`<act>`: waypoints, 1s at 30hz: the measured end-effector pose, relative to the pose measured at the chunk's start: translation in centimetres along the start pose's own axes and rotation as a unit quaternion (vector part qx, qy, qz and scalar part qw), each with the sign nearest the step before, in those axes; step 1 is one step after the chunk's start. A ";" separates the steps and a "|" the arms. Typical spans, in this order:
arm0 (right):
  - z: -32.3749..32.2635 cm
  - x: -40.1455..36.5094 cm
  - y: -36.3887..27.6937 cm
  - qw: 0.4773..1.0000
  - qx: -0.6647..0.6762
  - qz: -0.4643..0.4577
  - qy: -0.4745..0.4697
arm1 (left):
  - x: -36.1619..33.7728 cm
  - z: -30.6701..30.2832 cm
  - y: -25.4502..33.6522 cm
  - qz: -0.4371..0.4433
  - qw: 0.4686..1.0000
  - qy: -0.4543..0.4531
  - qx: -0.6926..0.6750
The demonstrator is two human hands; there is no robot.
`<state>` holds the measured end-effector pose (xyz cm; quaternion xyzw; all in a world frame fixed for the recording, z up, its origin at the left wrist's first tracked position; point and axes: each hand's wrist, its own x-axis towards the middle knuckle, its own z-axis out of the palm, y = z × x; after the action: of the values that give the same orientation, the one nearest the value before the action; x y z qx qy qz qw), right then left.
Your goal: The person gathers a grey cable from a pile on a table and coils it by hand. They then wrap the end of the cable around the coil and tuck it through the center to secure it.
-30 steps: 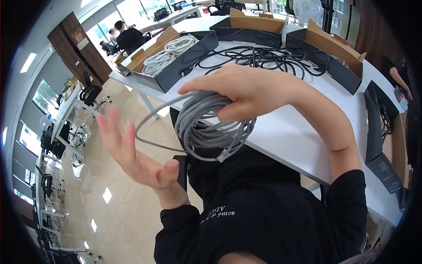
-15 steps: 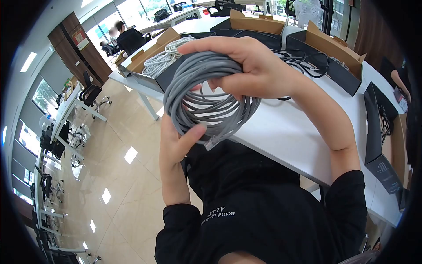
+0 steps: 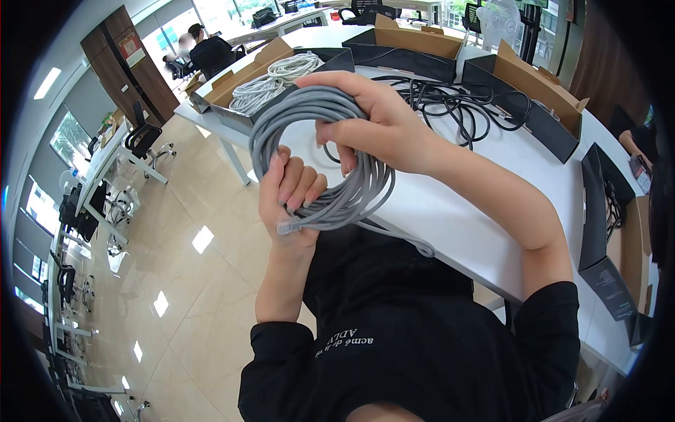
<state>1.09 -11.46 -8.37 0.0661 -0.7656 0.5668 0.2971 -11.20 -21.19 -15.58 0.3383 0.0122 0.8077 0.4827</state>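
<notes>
A coil of grey network cable (image 3: 313, 104) is held up in front of my chest, over the table's near edge. My left hand (image 3: 290, 193) is closed round the coil's lower left side, fingers curled through the loop. By its wrist pokes out a clear plug (image 3: 288, 227) at the cable's end. Gripping the upper right side is my right hand (image 3: 380, 126), thumb inside the ring and fingers over the top. A loose stretch of cable (image 3: 415, 245) hangs out below the coil to the right, over the table edge.
On the white table (image 3: 450, 211) lies a tangle of black cables (image 3: 457, 105). Around it stand open boxes: one with white cable coils (image 3: 271, 88), a back box (image 3: 401, 60), a right box (image 3: 524, 98) and a far-right box (image 3: 612, 246). Another person's arm (image 3: 629, 146) shows at right.
My left hand has curled its fingers through the loop, where its thumb lay across before. The coil has shifted left, and a loose stretch of cable now hangs out at the lower right.
</notes>
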 end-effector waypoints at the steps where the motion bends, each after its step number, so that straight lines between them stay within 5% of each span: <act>1: -0.1 0.0 0.6 1.000 0.025 0.012 0.009 | 0.1 -0.3 0.0 -0.012 1.000 0.013 -0.015; 5: -0.5 0.3 2.1 0.995 0.083 0.051 0.035 | 0.5 -0.9 0.1 -0.041 0.997 0.037 -0.057; 9: -0.7 0.8 2.1 0.992 -0.030 0.085 0.087 | 1.3 -1.7 -0.1 -0.028 0.998 0.044 -0.025; 11: -1.6 1.2 3.8 0.962 -0.248 -0.011 0.113 | 1.6 -1.9 0.1 0.008 0.998 0.063 -0.016; 13: -1.7 1.2 3.8 0.865 -0.449 -0.154 0.164 | 2.0 -2.3 0.6 0.048 0.995 0.084 -0.004; 16: -1.5 0.6 -0.1 0.832 -0.533 -0.122 0.091 | 2.3 -3.2 1.8 0.086 0.994 0.071 -0.021; 17: -0.6 0.3 -2.4 0.875 -0.479 0.068 0.025 | 2.4 -3.2 2.3 0.095 0.993 0.070 -0.027; 20: 0.1 -0.9 -3.2 0.851 -0.484 0.114 -0.168 | 2.4 -3.8 3.6 0.121 0.989 0.058 -0.062; 22: 0.3 -1.9 -1.2 0.825 -0.486 0.028 -0.288 | 2.4 -4.0 4.3 0.127 0.988 0.052 -0.073; 27: 1.0 -1.0 -0.2 0.893 -0.413 0.051 -0.173 | 1.8 -3.4 5.0 0.084 0.985 -0.006 -0.152; 30: 0.2 0.0 -2.1 0.858 -0.422 0.215 -0.198 | 1.4 -2.8 5.1 0.060 0.977 -0.038 -0.203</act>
<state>1.90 -12.38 -6.65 -0.1209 -0.9691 0.2146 0.0092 -17.11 -22.00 -15.24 0.2635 -0.1905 0.8077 0.4918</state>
